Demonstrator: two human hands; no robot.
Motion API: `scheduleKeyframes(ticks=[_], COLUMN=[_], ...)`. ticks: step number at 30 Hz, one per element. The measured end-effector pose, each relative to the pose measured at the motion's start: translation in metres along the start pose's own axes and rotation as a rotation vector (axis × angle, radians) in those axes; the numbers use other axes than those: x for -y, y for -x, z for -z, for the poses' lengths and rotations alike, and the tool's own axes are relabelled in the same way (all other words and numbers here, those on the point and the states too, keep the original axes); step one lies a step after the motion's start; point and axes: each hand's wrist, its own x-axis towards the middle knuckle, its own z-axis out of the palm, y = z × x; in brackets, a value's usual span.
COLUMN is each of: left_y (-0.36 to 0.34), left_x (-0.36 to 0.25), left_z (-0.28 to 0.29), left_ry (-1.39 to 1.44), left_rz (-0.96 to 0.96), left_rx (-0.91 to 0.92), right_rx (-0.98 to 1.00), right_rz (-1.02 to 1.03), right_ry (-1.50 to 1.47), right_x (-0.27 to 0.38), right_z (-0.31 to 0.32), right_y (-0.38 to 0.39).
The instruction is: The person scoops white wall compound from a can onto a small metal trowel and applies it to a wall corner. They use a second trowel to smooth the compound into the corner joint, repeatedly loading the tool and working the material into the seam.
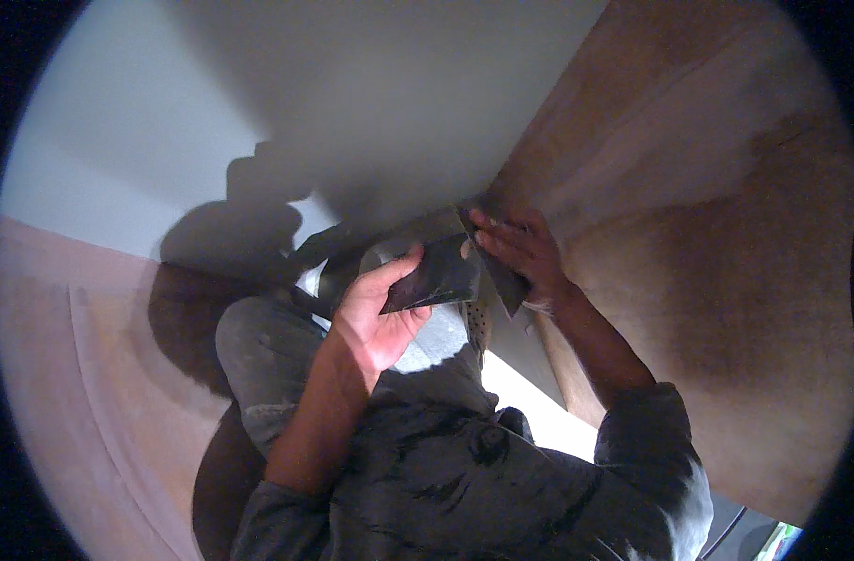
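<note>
My left hand (pixel 375 313) holds a dark, stiff sheet (pixel 438 276) that looks like sandpaper, thumb on top and fingers underneath. My right hand (pixel 522 251) grips the sheet's far right edge, fingers pressing on it close to the brown wooden panel (pixel 707 234). The sheet bends between both hands, in front of my grey trouser knee (pixel 268 351). Both forearms come up from dark grey sleeves at the lower edge.
A white floor or board (pixel 352 103) fills the upper middle, carrying my shadow (pixel 230 243). Brown plywood panels stand at the right and at the left (pixel 62 355). A narrow wooden strip (pixel 562 365) runs below my right wrist.
</note>
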Motion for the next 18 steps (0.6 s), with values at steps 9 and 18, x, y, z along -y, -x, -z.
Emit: scheduleKeyframes(ticks=[9,18], left_y=[0.007,0.027], left_x=[-0.018,-0.009], left_z=[-0.011,-0.023], left_ry=[-0.192,-1.232], left_rz=[-0.242,-0.948], left_rx=[-0.051,-0.455], right_rx=[0.222,0.278], right_rz=[0.116,-0.047], right_ry=[0.070,0.516], right_x=[0.021,0.043], right_z=[0.023,0.022], right_y=[0.022,-0.018])
